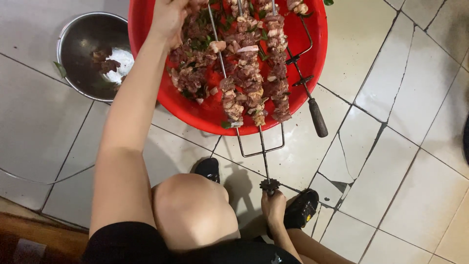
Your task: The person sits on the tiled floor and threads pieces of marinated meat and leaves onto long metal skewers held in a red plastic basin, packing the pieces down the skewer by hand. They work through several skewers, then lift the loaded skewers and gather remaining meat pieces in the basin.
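A red plastic basin (pixel 205 117) on the tiled floor holds several metal skewers loaded with raw marinated meat (pixel 244 73) and bits of green herb. My left hand (pixel 171 17) reaches into the basin at the frame's top edge, its fingers bunched on meat beside a thin skewer rod. One two-pronged skewer (pixel 264 156) sticks out over the basin's near rim toward me. My right hand (pixel 273 208) grips that skewer's near end, just below a small toothed wheel (pixel 269 185).
A steel bowl (pixel 73 49) with a few meat pieces stands left of the basin. Another skewer's black handle (pixel 317 117) overhangs the rim at right. My bare knee (pixel 190 210) and black shoes (pixel 303 208) are below. Cracked tiles (pixel 337 183) lie at right.
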